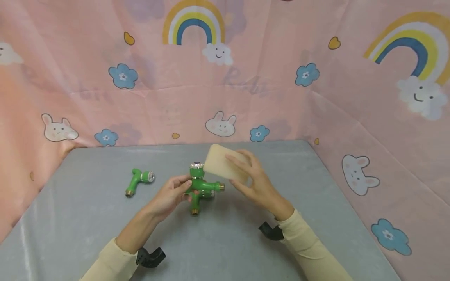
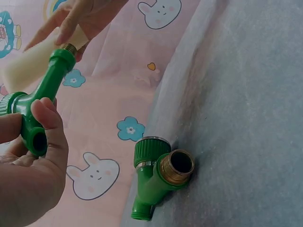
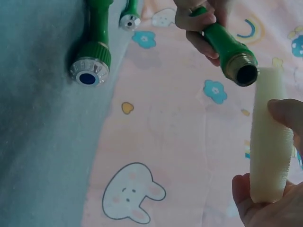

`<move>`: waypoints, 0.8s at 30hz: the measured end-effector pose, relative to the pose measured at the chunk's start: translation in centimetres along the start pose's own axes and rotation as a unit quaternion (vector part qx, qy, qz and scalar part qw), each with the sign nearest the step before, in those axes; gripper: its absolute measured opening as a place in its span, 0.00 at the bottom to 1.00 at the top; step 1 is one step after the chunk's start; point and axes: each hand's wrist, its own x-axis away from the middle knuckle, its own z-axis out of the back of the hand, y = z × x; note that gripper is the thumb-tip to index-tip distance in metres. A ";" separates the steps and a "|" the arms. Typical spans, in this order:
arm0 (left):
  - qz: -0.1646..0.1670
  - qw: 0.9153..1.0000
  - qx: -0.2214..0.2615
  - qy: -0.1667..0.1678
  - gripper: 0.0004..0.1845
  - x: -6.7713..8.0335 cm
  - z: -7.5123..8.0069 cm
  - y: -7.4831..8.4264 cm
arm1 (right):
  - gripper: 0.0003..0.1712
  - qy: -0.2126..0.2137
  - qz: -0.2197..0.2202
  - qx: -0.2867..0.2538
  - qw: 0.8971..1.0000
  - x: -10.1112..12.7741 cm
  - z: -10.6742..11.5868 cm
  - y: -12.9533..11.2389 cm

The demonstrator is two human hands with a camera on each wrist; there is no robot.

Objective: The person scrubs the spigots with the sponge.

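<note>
I hold a green plastic tap fitting (image 1: 203, 185) in my left hand (image 1: 171, 196), fingers curled round its stem, above the grey bench (image 1: 88, 218). Its long axis runs level, brass-threaded spout toward my right hand (image 1: 254, 182). That hand pinches a pale, soft-looking rectangular sponge (image 1: 222, 164) just beside the spout's tip, tilted, above and right of the fitting. A second green fitting (image 2: 158, 177) lies on the bench just under the held one; a third (image 1: 138, 180) lies well left of it.
</note>
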 end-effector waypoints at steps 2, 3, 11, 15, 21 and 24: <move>0.001 1.000 0.009 -0.011 0.26 0.0 -0.1 -0.1 | 0.38 -0.003 0.009 -0.015 1.000 0.2 -0.1 -0.1; 0.000 1.000 0.014 -0.019 0.26 0.1 -0.1 -0.2 | 0.37 -0.009 0.014 -0.018 1.000 0.2 -0.2 -0.1; -0.035 0.998 -0.004 -0.053 0.26 0.1 0.1 -0.2 | 0.33 -0.066 -0.006 -0.026 0.997 0.1 -0.2 0.1; -0.036 0.999 -0.002 -0.036 0.26 0.1 0.3 -0.1 | 0.33 -0.072 -0.055 -0.016 0.996 -0.1 0.3 0.8; -0.016 1.000 -0.001 -0.016 0.27 -0.2 -0.2 -0.1 | 0.36 -0.050 -0.034 -0.024 0.998 -0.2 0.5 0.4; -0.025 1.000 -0.009 -0.012 0.27 -0.2 -0.5 0.0 | 0.35 -0.071 -0.020 -0.040 0.996 -0.1 0.0 -0.5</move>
